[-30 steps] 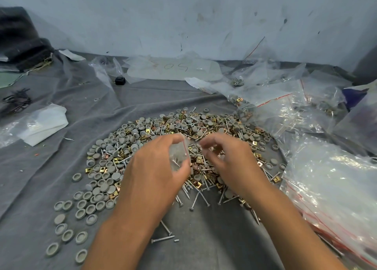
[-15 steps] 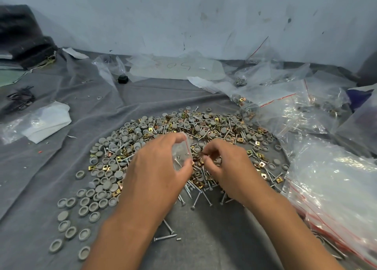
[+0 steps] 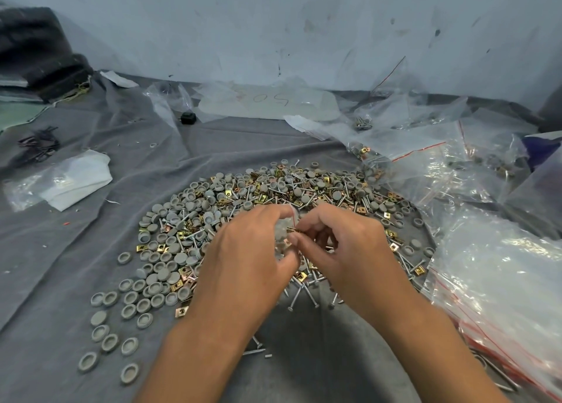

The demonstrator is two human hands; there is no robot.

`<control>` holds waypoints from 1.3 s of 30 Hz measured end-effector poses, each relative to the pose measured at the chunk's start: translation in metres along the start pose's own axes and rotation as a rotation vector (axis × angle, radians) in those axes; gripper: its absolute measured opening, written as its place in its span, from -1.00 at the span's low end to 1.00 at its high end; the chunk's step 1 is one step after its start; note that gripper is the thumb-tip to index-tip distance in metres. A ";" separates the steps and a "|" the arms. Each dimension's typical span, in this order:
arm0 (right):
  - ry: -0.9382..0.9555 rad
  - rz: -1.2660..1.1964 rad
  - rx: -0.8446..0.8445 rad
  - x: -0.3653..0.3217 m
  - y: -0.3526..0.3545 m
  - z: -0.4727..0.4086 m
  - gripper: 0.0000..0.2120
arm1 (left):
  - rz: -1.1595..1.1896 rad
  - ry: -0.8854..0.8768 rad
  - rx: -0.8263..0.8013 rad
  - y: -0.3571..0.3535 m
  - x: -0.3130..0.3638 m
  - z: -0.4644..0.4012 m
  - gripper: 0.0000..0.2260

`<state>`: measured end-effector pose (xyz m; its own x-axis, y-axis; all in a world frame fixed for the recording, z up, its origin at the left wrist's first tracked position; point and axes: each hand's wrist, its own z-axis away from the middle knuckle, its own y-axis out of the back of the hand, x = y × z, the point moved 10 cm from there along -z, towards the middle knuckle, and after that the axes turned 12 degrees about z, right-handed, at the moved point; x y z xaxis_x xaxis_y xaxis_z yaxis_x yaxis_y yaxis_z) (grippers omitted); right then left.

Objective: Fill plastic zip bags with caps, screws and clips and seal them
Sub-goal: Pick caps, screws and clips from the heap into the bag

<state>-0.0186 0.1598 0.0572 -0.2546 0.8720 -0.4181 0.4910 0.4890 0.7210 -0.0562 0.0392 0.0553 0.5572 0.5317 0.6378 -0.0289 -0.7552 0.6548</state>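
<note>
Zip bag (image 3: pixel 284 235), small and clear, sits at the middle of the frame, pinched between thumb and fingers of the left hand (image 3: pixel 243 256) with its mouth toward the right hand (image 3: pixel 337 247). Right hand's thumb and forefinger pinch a brass clip (image 3: pixel 294 229) right at the bag's mouth (whether it is already inside, cannot tell). Both hands hover over a round heap on grey cloth (image 3: pixel 76 250): grey caps (image 3: pixel 170 250) mostly on the left half, screws (image 3: pixel 304 296) and more clips mixed through the middle and right. Loose caps trail toward the lower left. Filled and empty clear bags (image 3: pixel 501 281) with red seal lines crowd the right edge. Folded white paper in plastic (image 3: pixel 73 180) lies at the left.
</note>
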 end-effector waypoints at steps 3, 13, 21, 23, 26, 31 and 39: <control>0.018 0.030 0.024 -0.001 0.004 0.001 -0.92 | -0.009 -0.001 -0.005 -0.001 0.000 0.000 -0.59; -0.230 0.171 -0.139 0.059 -0.012 -0.004 -0.83 | -0.015 0.048 -0.023 -0.001 -0.002 0.000 -0.61; -0.169 0.510 -0.376 0.063 -0.061 -0.001 -0.70 | -0.008 0.056 -0.020 0.001 -0.006 -0.002 -0.62; -0.149 0.528 -0.334 0.058 -0.059 -0.002 -0.80 | -0.004 0.060 -0.021 0.001 -0.007 -0.001 -0.61; -0.169 0.491 -0.325 0.060 -0.060 0.001 -0.85 | -0.003 0.063 -0.016 0.002 -0.007 -0.001 -0.62; -0.334 0.049 -0.212 0.067 -0.043 -0.007 -0.80 | -0.014 0.069 -0.013 0.003 -0.008 -0.001 -0.62; -0.161 -0.297 -0.055 0.013 -0.010 -0.006 -0.88 | -0.017 0.071 -0.032 -0.001 -0.006 -0.001 -0.62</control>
<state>-0.0311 0.1665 0.0480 -0.2429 0.6785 -0.6933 0.3684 0.7257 0.5811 -0.0600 0.0370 0.0514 0.4977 0.5710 0.6529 -0.0472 -0.7337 0.6778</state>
